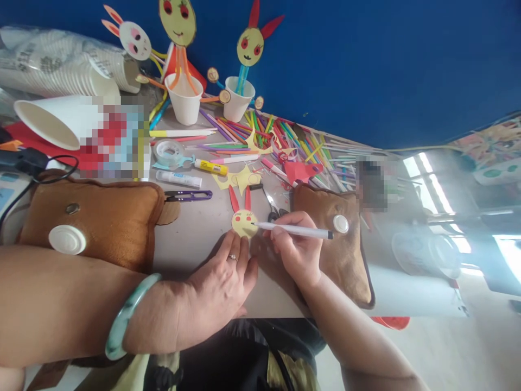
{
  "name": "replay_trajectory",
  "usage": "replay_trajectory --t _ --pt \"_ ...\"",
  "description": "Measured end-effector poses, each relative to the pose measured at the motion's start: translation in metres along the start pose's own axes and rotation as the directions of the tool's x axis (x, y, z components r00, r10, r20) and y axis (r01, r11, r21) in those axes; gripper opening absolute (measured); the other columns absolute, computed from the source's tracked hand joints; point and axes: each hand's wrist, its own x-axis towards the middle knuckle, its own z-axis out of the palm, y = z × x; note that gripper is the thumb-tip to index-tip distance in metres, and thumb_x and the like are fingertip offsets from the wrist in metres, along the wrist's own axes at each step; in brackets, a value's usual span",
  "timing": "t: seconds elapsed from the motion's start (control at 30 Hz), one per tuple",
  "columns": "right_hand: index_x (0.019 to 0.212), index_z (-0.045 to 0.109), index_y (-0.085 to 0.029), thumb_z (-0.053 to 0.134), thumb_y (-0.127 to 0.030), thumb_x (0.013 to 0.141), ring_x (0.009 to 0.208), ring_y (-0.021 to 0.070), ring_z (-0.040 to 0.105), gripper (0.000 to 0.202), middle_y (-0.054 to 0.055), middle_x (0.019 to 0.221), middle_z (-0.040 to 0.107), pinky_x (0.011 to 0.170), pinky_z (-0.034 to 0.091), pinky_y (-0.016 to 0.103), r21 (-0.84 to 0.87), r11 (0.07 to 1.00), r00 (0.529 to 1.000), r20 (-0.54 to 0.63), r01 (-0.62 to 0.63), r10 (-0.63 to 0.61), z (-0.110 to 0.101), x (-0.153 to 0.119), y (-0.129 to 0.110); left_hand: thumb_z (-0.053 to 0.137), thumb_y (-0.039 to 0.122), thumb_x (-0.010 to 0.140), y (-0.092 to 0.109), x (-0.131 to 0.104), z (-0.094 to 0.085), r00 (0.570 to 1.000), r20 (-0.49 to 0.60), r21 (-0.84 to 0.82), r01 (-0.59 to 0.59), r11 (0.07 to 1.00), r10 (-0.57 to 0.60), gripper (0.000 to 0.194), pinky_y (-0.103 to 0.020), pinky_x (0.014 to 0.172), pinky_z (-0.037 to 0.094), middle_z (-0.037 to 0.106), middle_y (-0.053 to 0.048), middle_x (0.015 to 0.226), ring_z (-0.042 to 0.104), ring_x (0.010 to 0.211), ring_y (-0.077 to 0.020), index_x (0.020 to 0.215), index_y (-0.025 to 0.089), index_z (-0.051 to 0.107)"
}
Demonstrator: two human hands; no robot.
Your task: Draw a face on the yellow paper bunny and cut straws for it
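Note:
A round yellow paper rabbit face (243, 221) with red ears and red eyes lies flat on the table in front of me. My left hand (220, 277), with a ring on one finger, rests its fingertips on the lower edge of the face, fingers stretched out. A white marker (295, 229) is pinched in my right hand (299, 247), and its tip meets the right part of the face near the red eye. Just behind, scissors (272, 205) and yellow paper scraps (246, 178) lie on the table.
Brown cushions (97, 222) (345, 250) lie at both sides. Paper cups (185, 100) (238, 100) with stick puppets stand at the back. Around them are a tape roll (169, 152), a glue stick (210, 166), purple snips (191, 195), colored sticks (232, 130) and stacked cups (57, 70).

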Motion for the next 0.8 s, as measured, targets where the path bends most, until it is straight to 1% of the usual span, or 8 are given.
replay_trajectory --t 0.1,0.23,0.37,0.53,0.63,0.8 --pt "0.075 0.054 -0.021 0.059 -0.019 0.080 0.046 0.0092 0.049 0.007 -0.002 0.063 0.062 0.044 0.039 0.023 -0.073 0.997 0.999 0.037 0.011 -0.008 -0.0012 0.0009 0.0000 0.053 0.072 0.077 -0.0003 0.0007 -0.0001 1.000 0.019 -0.023 0.000 1.000 0.001 0.086 -0.061 0.108 0.020 0.052 -0.032 0.135 0.049 0.125 -0.0465 0.132 0.007 0.054" --pt "0.073 0.055 -0.021 0.059 -0.016 0.076 0.050 0.0108 0.051 0.007 -0.003 0.060 0.058 0.047 0.040 0.023 -0.184 0.976 0.991 0.092 0.113 -0.097 -0.0017 0.0045 0.0008 0.053 0.072 0.076 0.0007 0.0014 0.0010 0.999 0.041 -0.037 0.003 0.999 -0.002 0.088 -0.061 0.108 0.021 0.050 -0.033 0.137 0.048 0.127 -0.0464 0.134 0.006 0.052" --pt "0.072 0.054 -0.021 0.058 -0.017 0.077 0.050 0.0111 0.051 0.007 -0.003 0.059 0.057 0.047 0.041 0.023 -0.238 0.954 0.980 0.124 0.180 -0.154 -0.0014 0.0067 0.0024 0.054 0.072 0.076 0.0012 0.0015 -0.0002 0.998 0.068 -0.040 0.002 0.999 0.001 0.088 -0.060 0.109 0.021 0.049 -0.033 0.138 0.048 0.127 -0.0459 0.135 0.006 0.051" --pt "0.071 0.054 -0.021 0.058 -0.018 0.078 0.049 0.0111 0.051 0.008 -0.003 0.057 0.057 0.047 0.041 0.023 -0.270 0.942 0.976 0.136 0.201 -0.169 0.0002 0.0070 0.0039 0.054 0.070 0.077 0.0008 0.0020 -0.0025 0.997 0.076 -0.050 -0.008 0.999 0.011 0.088 -0.060 0.109 0.023 0.048 -0.034 0.138 0.047 0.128 -0.0455 0.135 0.003 0.049" --pt "0.070 0.054 -0.022 0.058 -0.018 0.077 0.048 0.0108 0.050 0.009 -0.003 0.057 0.057 0.046 0.040 0.023 -0.292 0.937 0.978 0.137 0.191 -0.157 0.0008 0.0067 0.0038 0.056 0.069 0.077 0.0005 0.0025 -0.0034 0.996 0.085 -0.063 -0.012 0.998 0.018 0.089 -0.059 0.110 0.023 0.047 -0.035 0.138 0.047 0.128 -0.0446 0.135 0.002 0.049" --pt "0.071 0.054 -0.022 0.059 -0.018 0.077 0.049 0.0107 0.050 0.009 -0.004 0.057 0.057 0.046 0.040 0.023 -0.294 0.937 0.978 0.146 0.187 -0.150 0.0008 0.0061 0.0047 0.056 0.069 0.078 0.0006 0.0030 -0.0042 0.995 0.099 -0.058 -0.005 0.998 0.010 0.089 -0.059 0.110 0.023 0.047 -0.035 0.138 0.047 0.128 -0.0444 0.135 0.002 0.049"
